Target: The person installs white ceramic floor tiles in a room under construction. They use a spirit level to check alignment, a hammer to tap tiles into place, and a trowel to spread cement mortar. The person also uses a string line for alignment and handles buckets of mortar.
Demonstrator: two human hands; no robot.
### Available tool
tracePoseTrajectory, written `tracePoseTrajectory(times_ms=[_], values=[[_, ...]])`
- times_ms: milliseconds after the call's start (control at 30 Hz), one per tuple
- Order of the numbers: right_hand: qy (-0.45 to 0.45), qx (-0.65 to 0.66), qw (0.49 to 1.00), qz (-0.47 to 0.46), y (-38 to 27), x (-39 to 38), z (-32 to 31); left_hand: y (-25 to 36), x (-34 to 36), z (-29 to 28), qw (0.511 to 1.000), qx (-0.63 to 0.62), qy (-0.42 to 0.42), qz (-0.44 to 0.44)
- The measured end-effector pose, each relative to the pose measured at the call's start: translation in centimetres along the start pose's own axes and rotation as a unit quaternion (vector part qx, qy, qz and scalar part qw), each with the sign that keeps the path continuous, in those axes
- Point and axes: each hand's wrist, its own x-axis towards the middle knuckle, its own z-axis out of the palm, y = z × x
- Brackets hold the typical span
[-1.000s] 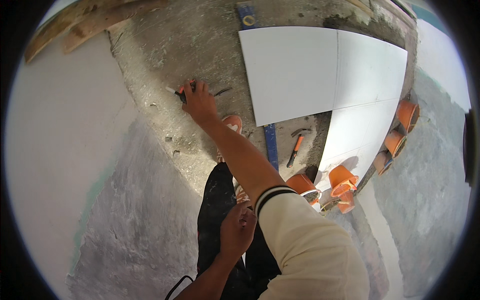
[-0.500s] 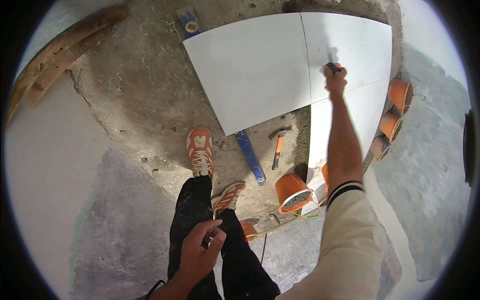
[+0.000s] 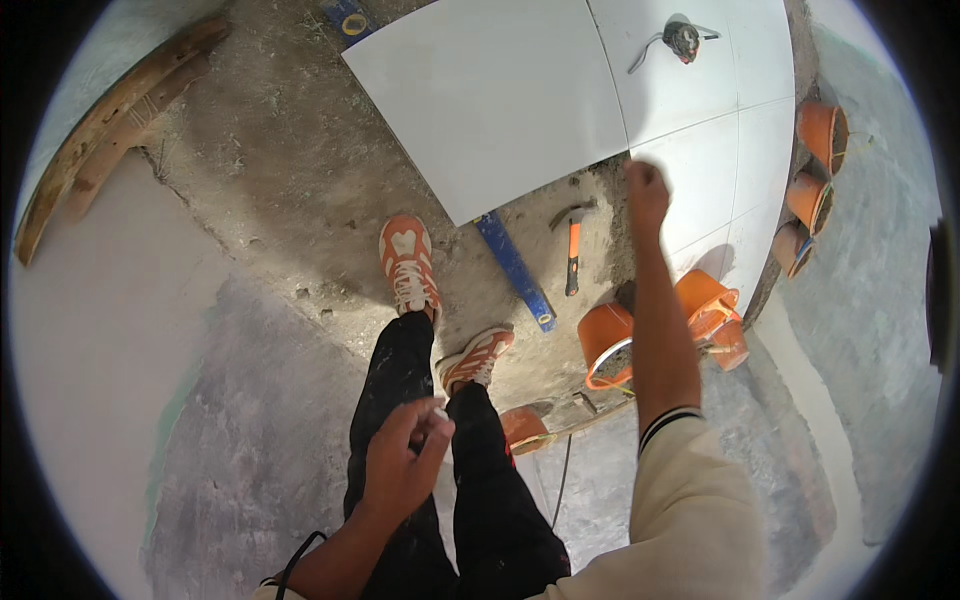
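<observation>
My right hand (image 3: 648, 190) is curled over the inner corner of the white tiles, slightly blurred, with nothing visible in it. Beyond it, a small dark tool with a grey strap (image 3: 682, 40), which looks like a tape measure, lies on a white tile (image 3: 672, 95). My left hand (image 3: 405, 450) is held in front of my legs, thumb and forefinger pinched on a small white piece (image 3: 440, 413) too small to name. A large white tile (image 3: 490, 100) lies left of the right hand. A hammer (image 3: 573, 250) with an orange-and-black handle rests on the rough floor.
A blue spirit level (image 3: 513, 268) shows from under the large tile. Orange buckets (image 3: 605, 340) stand near my right forearm, and more buckets (image 3: 822, 135) line the tiles' right side. Curved wooden boards (image 3: 120, 115) are at the far left. My shoes (image 3: 408, 262) are on the rough floor.
My right hand has let go of the dark tool, now lying on the tile, and has drawn back toward me. My left hand keeps its pinch. The view has shifted slightly.
</observation>
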Motion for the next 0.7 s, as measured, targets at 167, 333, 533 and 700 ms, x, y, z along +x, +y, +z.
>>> tracePoseTrajectory(times_ms=[167,333,533,700], values=[[-0.145,-0.047,0.986,0.07,10.3,-25.0,-2.4,-4.3,0.0,0.8,0.994,0.107,0.039,-0.007],[-0.319,0.039,0.912,0.256,14.2,-42.8,-4.0,-9.0,-2.3,2.7,0.949,0.313,-0.044,-0.018],[-0.341,0.061,0.918,0.195,16.5,-43.7,0.7,-11.7,-4.5,6.6,0.913,0.403,-0.065,0.006],[-0.218,0.385,0.842,0.309,6.8,-26.4,6.2,-13.2,-5.4,8.1,0.897,0.442,-0.023,-0.014]])
